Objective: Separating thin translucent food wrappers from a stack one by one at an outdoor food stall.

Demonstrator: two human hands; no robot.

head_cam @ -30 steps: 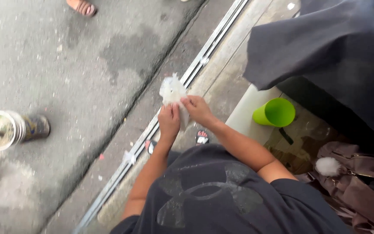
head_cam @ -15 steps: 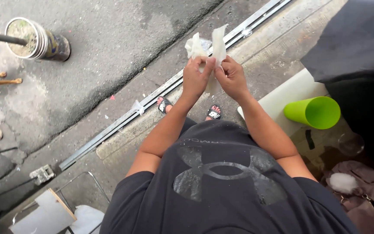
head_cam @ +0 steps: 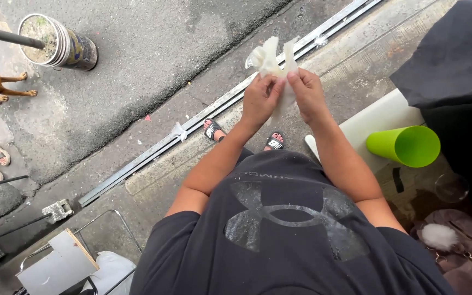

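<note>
Holding a crumpled piece of thin white plastic (head_cam: pixel 271 63) up in front of my chest, I have both hands pinched on it: the left hand (head_cam: pixel 259 99) grips its lower left edge with thumb and fingers closed, and the right hand (head_cam: pixel 306 94) clamps the right side, a strip of the plastic trailing down between the two palms. The hands sit close together, nearly touching. The sheet is bunched and only partly spread, its top flaps standing loose above my fingertips, so I judge the opening or separating of it to be begun but far from done; I cannot tell whether it is a bag or a glove. Below the hands I see my own sandalled feet (head_cam: pixel 273 141) on the concrete kerb, just beside a metal floor rail (head_cam: pixel 203 123) that runs slantwise across the ground. To my right a bright green cup (head_cam: pixel 405 145) lies on its side on a pale desk (head_cam: pixel 375 117), well apart from the plastic and untouched. A tin can (head_cam: pixel 58 41) stands on the asphalt far off to the left.
</note>
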